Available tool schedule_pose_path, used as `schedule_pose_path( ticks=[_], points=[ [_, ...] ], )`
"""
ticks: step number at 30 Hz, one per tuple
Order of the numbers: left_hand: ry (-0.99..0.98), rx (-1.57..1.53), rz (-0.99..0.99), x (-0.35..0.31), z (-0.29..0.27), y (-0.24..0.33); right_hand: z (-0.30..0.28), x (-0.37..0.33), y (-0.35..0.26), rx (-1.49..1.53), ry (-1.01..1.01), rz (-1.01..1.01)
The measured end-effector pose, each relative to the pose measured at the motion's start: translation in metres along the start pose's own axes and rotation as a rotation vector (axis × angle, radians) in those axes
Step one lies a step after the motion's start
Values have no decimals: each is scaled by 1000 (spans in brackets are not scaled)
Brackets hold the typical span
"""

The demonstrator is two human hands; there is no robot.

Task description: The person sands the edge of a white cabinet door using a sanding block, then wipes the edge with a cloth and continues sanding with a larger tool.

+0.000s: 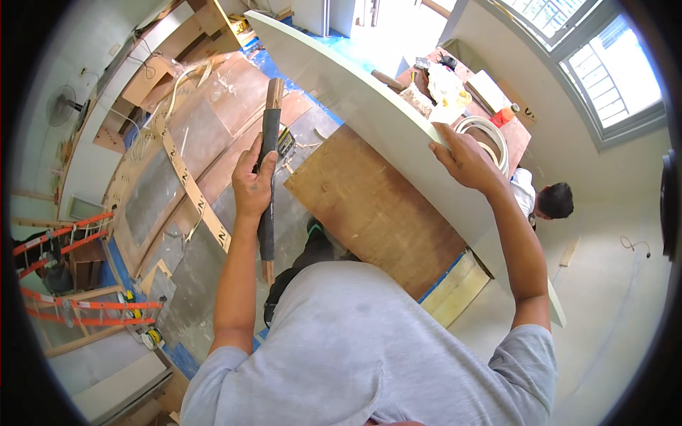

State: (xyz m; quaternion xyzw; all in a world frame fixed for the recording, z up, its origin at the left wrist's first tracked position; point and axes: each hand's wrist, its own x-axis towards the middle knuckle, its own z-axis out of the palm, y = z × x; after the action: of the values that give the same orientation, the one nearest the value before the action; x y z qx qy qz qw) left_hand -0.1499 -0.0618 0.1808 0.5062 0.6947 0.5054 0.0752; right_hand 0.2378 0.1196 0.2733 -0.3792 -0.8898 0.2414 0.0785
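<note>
My left hand (251,183) is closed round a wooden stick (270,131) with a dark grey wrap along most of its length. Bare wood shows at both ends of the stick, which I hold nearly upright in the picture. On the right, my right hand (469,162) grips the upper edge of a long white board (369,99), with the fingers bent over that edge. The board stands on its edge and runs diagonally from the far middle to the near right. Beside it on the floor lies a brown plywood sheet (376,206).
Beyond the board, a table holds a coil of white cable (501,135) and a red bottle (503,116). Another person (550,200) is at the right. An orange ladder (92,304) is at the left. A printed strip (190,184) and more sheets cover the floor.
</note>
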Motion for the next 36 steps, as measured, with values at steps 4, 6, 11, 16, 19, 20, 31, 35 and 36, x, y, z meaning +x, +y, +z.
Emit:
schedule_pose_path(
  ticks=[4, 6, 11, 16, 19, 20, 31, 35, 36],
  points=[
    [58, -4, -2, 20, 13, -12, -5, 8, 10, -68, 42, 92],
    [78, -13, 17, 23, 16, -14, -10, 13, 7, -84, 14, 146],
    [99, -114, 195, 41, 88, 28, -5, 25, 23, 83, -111, 150],
    [-30, -155, 278, 40, 158, 123, -2, 44, 15, 33, -89, -11],
    [9, -80, 306, 39, 184, 121, -6, 66, -20, 134, -225, 141],
    [20, -42, 315, 38, 190, 122, -8, 66, -23, 141, -232, 159],
    [391, 90, 112, 152, 199, 26, -6, 70, 0, 281, -271, 116],
    [373, 110, 45, 185, 183, -2, -11, 72, -2, 219, -307, 158],
    [396, 87, 138, 166, 195, 3, -14, 78, -8, 194, -327, 166]
  ],
)
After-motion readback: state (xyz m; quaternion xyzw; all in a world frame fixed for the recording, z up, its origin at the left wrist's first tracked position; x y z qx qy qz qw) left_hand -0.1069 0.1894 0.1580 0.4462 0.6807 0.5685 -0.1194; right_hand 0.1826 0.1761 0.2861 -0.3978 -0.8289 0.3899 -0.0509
